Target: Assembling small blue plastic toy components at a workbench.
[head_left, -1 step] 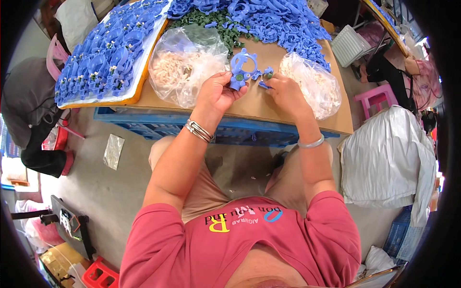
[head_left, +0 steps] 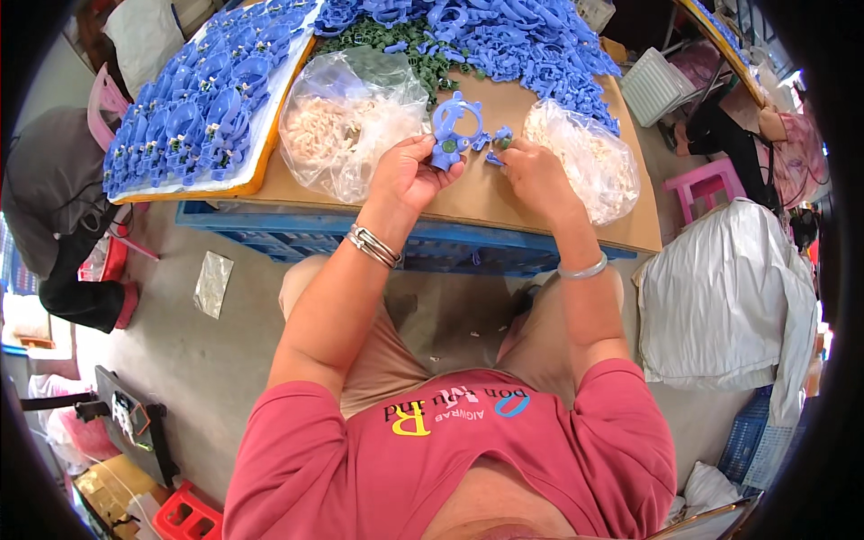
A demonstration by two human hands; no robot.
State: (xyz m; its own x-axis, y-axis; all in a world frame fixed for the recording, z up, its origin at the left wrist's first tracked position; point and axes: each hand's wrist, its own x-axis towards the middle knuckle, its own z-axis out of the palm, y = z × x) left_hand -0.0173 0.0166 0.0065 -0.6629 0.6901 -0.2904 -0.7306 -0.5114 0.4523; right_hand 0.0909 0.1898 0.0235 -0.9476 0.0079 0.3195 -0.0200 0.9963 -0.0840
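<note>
- Barely anything shifts since the earlier frame; both my hands stay put.
- With my left hand point(head_left: 408, 177) I grip a ring-topped blue part point(head_left: 442, 157) above the cardboard point(head_left: 490, 214), between two clear bags, left point(head_left: 346, 130) and right point(head_left: 589, 162).
- My right hand point(head_left: 538, 175) pinches a small blue piece point(head_left: 501, 132) just beside it; whether they touch, I can't tell.

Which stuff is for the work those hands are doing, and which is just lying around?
Seems for the work:
blue ringed part in the left hand
small piece in the right hand
piled blue parts
bagged pale pieces

Probably just lying about:
packet on floor
pink stool
</note>
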